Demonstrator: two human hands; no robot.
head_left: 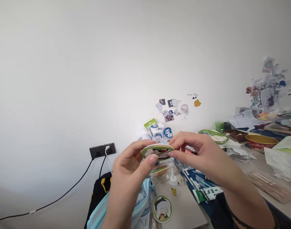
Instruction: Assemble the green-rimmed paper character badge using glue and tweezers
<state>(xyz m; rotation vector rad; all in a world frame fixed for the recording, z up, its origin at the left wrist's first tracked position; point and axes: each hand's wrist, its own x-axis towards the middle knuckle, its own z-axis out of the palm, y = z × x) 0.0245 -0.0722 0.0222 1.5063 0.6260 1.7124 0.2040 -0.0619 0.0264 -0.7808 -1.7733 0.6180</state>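
Grip: left hand [133,167] and right hand [205,152] both pinching the picture disc [163,153] | Disc: above desk [187,206], nearly edge-on | Progress: handling seemingly underway; second disc [162,208] at six o'clock and glue bottle [173,183] at five, unheld; finished amount unclear

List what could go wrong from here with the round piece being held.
The round piece, pinched near its edges by the left hand and the right hand, might slip. If dropped, it could knock over the upright white bottle. It could also land on the other round piece lying on the table.
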